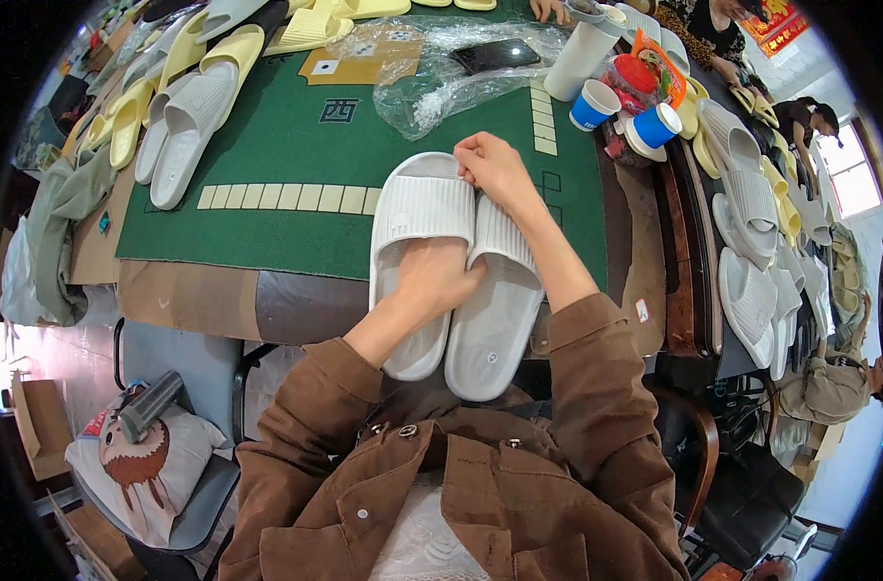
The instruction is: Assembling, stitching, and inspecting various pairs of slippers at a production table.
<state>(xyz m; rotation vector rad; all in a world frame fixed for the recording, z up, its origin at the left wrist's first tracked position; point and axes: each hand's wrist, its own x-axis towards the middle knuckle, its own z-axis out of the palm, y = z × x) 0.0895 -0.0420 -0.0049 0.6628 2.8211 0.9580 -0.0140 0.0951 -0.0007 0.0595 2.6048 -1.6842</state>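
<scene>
The person is wearing a matte brown jacket (306, 523), with a round metal button (409, 431) gleaming on its front. Right of that button, a smaller, paler stud (514, 443) is sitting on the opposite panel; down and left from the metal button, a little white button (362, 514) is dotting the cloth. Below the metal button, a white, lacy-textured top (432, 533) is showing through the open front. To either side of it, loose, creased brown sleeves (611, 387) are ending in seamed cuffs (585, 320), leaving the fingers (469, 163) bare.
</scene>
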